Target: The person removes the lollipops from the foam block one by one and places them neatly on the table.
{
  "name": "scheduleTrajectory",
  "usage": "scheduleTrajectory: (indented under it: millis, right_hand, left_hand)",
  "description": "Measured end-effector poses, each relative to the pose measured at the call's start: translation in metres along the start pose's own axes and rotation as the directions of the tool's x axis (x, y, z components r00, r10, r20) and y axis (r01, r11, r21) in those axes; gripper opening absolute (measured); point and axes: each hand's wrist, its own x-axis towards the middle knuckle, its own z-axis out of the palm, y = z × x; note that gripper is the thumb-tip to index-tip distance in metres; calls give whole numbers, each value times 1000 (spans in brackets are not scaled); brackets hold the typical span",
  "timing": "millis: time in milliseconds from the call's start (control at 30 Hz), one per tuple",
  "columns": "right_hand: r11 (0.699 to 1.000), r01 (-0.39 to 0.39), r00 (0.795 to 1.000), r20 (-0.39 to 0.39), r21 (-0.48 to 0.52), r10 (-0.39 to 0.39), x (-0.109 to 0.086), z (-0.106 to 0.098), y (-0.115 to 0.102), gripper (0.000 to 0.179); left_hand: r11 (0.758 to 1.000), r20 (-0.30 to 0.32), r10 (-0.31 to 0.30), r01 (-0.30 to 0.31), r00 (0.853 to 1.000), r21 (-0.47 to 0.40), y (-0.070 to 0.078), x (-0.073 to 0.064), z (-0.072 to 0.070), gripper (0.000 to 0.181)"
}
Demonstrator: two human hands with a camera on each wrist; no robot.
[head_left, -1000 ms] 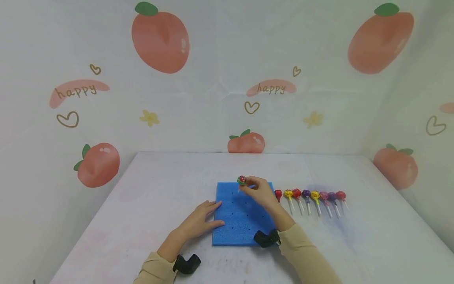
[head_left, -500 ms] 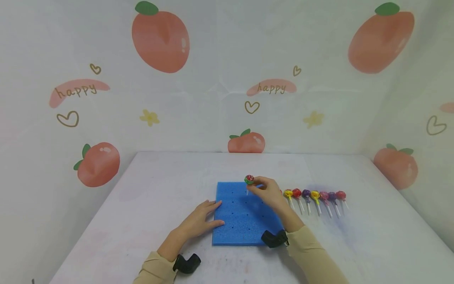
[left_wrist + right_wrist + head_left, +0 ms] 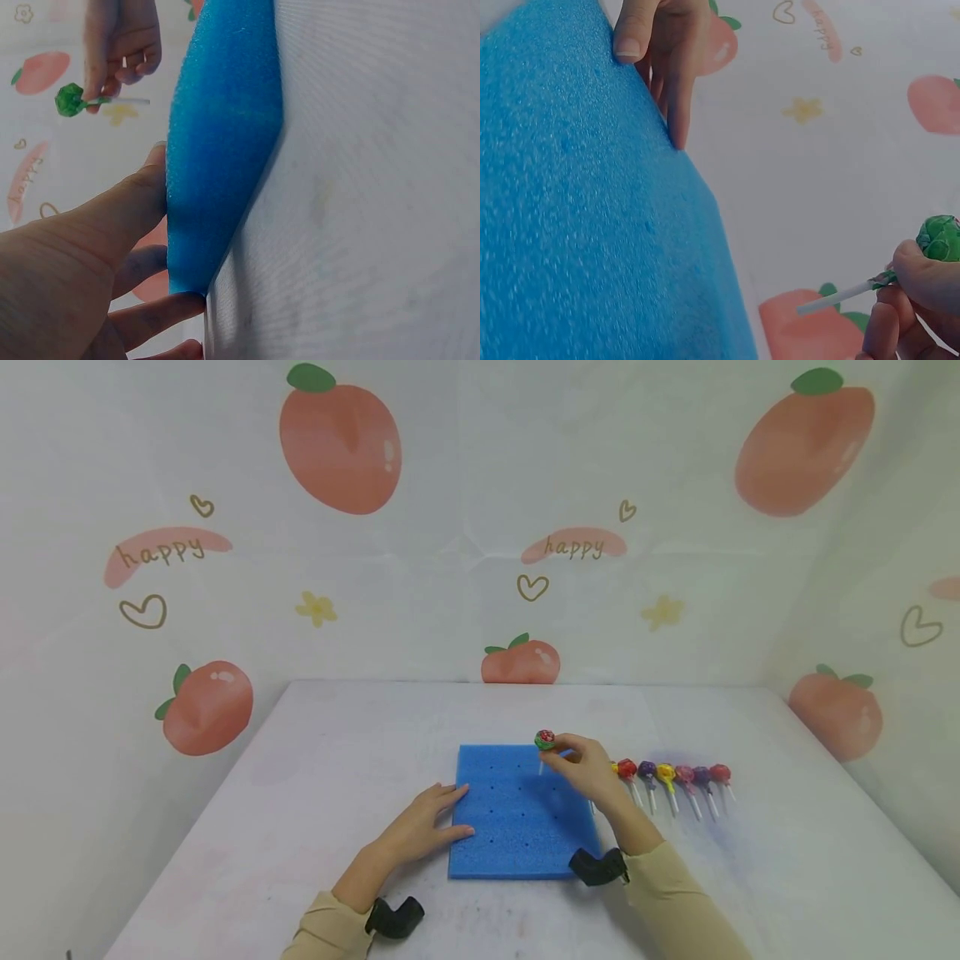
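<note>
A blue foam board (image 3: 506, 857) dotted with small holes lies on the table in the head view. At its left edge rests my left hand (image 3: 422, 827), fingers extended, thumb and fingertips touching the foam. My right hand (image 3: 592, 772) pinches a lollipop (image 3: 545, 740) with a green and red wrapper between thumb and fingers. The candy points up and its white stick hangs down over the far right part of the board. In the right wrist view the stick of the lollipop (image 3: 937, 240) stands apart from the foam. The left wrist view shows the green wrapper (image 3: 70, 100) too.
A row of lollipops (image 3: 667, 774) in red, yellow, purple and pink wrappers lies right of the board, its left end partly hidden by my right hand. A white backdrop (image 3: 420, 635) printed with fruit stands behind the white table (image 3: 360, 727).
My right hand has moved to the right with the lollipop, along the far part of the board, and now covers more of the row. The left hand has stayed put.
</note>
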Motion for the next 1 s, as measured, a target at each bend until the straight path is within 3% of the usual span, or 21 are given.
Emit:
scheduleTrajectory:
  millis: [267, 667, 1000]
  right_hand:
    - [998, -50, 999, -6, -47, 50, -5, -13, 4, 27]
    - [998, -31, 999, 14, -59, 32, -11, -31, 8, 30]
    - [993, -60, 998, -26, -104, 57, -15, -54, 25, 34]
  left_hand:
    - [1000, 1, 3, -3, 1000, 7, -1, 0, 0, 67]
    - [1000, -2, 7, -7, 1000, 2, 0, 0, 0, 68]
    - [1000, -2, 4, -4, 1000, 3, 1, 0, 0, 68]
